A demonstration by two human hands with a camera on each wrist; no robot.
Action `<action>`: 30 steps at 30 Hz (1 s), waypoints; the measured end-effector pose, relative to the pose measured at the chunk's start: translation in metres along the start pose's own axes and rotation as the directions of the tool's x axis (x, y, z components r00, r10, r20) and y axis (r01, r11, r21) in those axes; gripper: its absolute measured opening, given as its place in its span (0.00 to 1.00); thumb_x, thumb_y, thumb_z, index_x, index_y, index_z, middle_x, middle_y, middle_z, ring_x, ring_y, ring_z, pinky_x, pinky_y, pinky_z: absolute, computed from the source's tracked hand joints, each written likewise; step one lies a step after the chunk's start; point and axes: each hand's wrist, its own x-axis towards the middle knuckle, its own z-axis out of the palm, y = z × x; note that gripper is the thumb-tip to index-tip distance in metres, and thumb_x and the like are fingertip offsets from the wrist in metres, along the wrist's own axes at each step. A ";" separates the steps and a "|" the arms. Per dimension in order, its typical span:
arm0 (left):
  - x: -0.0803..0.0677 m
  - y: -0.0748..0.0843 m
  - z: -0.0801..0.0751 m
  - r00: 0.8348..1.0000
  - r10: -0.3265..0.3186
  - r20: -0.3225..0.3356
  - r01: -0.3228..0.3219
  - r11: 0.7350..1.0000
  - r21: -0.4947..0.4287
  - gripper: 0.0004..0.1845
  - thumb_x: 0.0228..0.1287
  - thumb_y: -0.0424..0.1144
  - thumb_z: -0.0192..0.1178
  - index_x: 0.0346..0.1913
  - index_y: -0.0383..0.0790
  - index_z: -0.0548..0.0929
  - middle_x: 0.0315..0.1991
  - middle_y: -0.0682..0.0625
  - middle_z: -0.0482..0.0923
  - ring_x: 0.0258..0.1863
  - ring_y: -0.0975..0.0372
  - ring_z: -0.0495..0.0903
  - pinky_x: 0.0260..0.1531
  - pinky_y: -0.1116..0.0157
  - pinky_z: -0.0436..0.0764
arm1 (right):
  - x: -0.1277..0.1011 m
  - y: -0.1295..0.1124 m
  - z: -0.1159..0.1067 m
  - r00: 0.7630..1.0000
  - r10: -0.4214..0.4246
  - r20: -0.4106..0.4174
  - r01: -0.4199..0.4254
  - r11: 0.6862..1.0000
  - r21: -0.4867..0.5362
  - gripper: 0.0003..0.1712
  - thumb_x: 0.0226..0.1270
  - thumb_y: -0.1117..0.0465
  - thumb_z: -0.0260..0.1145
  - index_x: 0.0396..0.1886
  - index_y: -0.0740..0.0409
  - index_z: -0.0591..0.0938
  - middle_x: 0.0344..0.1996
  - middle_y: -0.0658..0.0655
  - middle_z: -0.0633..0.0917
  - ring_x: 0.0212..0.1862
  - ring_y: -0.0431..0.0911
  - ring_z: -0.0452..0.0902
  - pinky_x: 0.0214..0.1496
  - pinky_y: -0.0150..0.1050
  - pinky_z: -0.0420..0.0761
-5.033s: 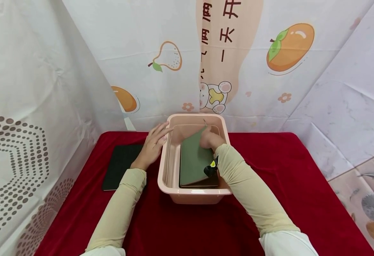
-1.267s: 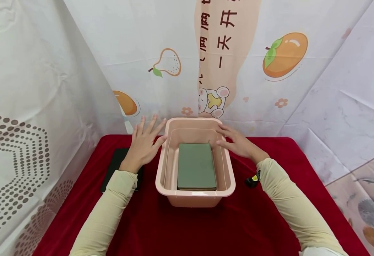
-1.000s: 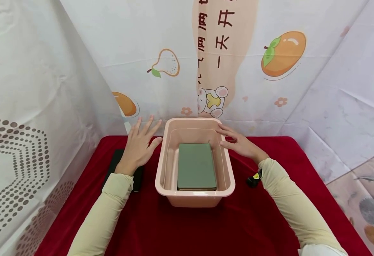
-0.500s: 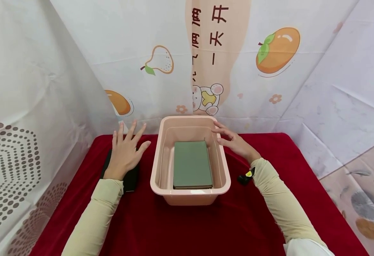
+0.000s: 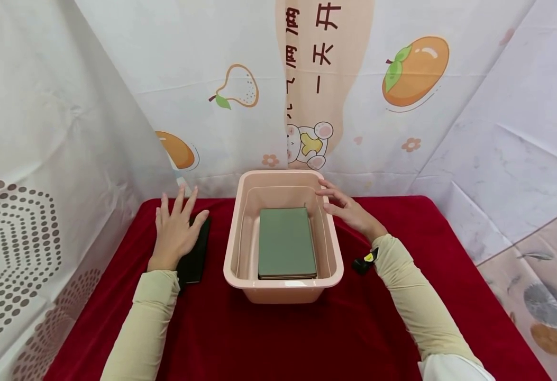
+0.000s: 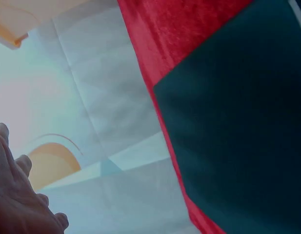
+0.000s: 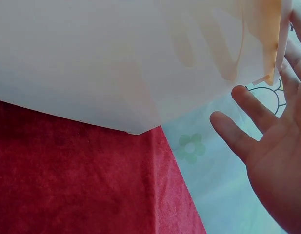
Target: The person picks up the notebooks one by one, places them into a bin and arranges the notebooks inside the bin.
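Observation:
In the head view, a green hardcover notebook lies flat in a pink plastic bin, with another book's edge showing beneath it. A short ribbon sticks up at its far right corner. My left hand is spread over a dark notebook, covering part of it; the left wrist view shows that notebook's dark cover below the hand. At the bin's right rim, my right hand has loosely extended fingers reaching over the edge. In the right wrist view those fingers hold nothing.
A red velvet cloth covers the table. Behind it hangs a white printed curtain, close to the bin's far end. A black strap-mounted device is on my right wrist.
Five seconds ago my right hand was inside the bin at the tilted green notebook, which now lies flat. That hand withdrew to the right rim. My left hand moved left from the bin over the dark notebook.

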 end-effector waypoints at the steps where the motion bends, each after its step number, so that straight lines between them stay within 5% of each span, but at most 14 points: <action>1: 0.000 -0.002 0.000 1.000 -0.011 0.009 0.011 1.000 -0.008 0.39 0.75 0.71 0.36 0.82 0.67 0.43 0.85 0.50 0.32 0.82 0.39 0.22 0.74 0.29 0.31 | 0.000 0.000 0.000 1.000 -0.002 0.000 0.002 1.000 0.000 0.28 0.79 0.60 0.57 0.73 0.65 0.67 0.83 0.42 0.51 0.84 0.47 0.39 0.80 0.63 0.53; 14: -0.018 -0.020 0.006 0.988 -0.117 0.104 0.124 0.991 -0.060 0.41 0.76 0.69 0.36 0.83 0.63 0.35 0.85 0.42 0.27 0.80 0.32 0.22 0.70 0.25 0.33 | -0.001 0.002 0.003 1.000 -0.027 0.005 0.027 0.999 0.031 0.28 0.80 0.61 0.54 0.73 0.68 0.64 0.84 0.47 0.48 0.83 0.57 0.45 0.77 0.65 0.59; 24: -0.027 -0.033 0.013 0.958 -0.208 0.195 0.231 0.968 -0.100 0.44 0.77 0.67 0.39 0.83 0.58 0.30 0.84 0.38 0.24 0.78 0.27 0.27 0.66 0.21 0.39 | -0.001 0.003 0.005 1.000 -0.015 0.013 0.014 0.998 0.067 0.27 0.80 0.60 0.54 0.73 0.66 0.64 0.84 0.46 0.47 0.78 0.54 0.54 0.65 0.35 0.74; 30: -0.027 -0.041 0.011 0.928 -0.251 0.276 0.275 0.960 -0.049 0.47 0.77 0.61 0.46 0.82 0.54 0.27 0.82 0.32 0.24 0.75 0.22 0.31 0.67 0.22 0.40 | -0.002 0.005 0.004 1.000 -0.019 0.005 0.018 0.997 0.070 0.27 0.80 0.61 0.54 0.73 0.67 0.64 0.84 0.46 0.47 0.76 0.54 0.55 0.63 0.34 0.76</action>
